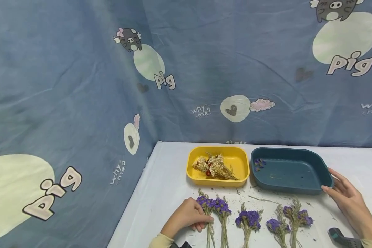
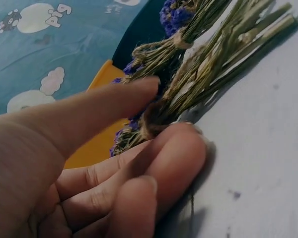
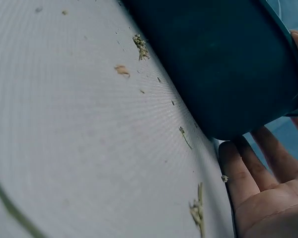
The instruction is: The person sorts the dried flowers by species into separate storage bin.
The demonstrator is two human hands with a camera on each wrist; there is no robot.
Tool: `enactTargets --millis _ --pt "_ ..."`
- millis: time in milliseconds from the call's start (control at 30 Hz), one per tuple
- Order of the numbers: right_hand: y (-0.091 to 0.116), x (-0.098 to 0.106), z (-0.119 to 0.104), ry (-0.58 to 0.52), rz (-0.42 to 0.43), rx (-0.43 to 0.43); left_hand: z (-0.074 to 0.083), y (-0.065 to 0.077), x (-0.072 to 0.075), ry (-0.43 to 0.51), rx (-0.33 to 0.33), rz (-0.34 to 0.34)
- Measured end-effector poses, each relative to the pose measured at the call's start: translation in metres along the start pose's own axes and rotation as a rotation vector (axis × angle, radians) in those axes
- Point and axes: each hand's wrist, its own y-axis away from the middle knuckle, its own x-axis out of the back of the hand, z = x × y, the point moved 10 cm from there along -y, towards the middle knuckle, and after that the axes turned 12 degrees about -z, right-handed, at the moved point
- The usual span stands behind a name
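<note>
My left hand (image 1: 189,214) is at the leftmost bunch of purple dried flowers (image 1: 204,202). Its fingers curl about the tied stems (image 2: 186,89), one digit lying across them. Part of that bunch is hidden behind the hand. A second purple bunch (image 1: 221,206) lies just to its right. At the right end of the dark blue tray (image 1: 292,188), my right hand (image 1: 347,196) holds the corner. One fingertip is on the rim (image 3: 291,44) and other fingers are at the lower edge. A few purple petals (image 1: 259,164) lie in the tray.
A yellow tray (image 1: 217,183) with cream and red dried flowers (image 1: 215,166) stands left of the blue one. More purple bunches (image 1: 248,219) lie along the front of the white table (image 1: 148,203). Plant scraps (image 3: 140,47) are scattered about. A blue printed cloth (image 1: 189,69) hangs behind.
</note>
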Motion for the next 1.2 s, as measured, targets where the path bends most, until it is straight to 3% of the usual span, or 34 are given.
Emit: enactTargets --millis 333,667,1200 --pt "-0.003 0.003 -0.004 -0.054 -0.017 0.034 0.002 0.001 0.002 0.051 -0.063 0.033" --pt "-0.004 0.003 -0.011 -0.018 -0.010 0.051 0.008 0.000 0.006 0.106 -0.136 0.008" --pt "-0.003 0.000 -0.010 -0.048 -0.010 0.041 0.033 0.004 -0.009 0.077 -0.304 -0.073"
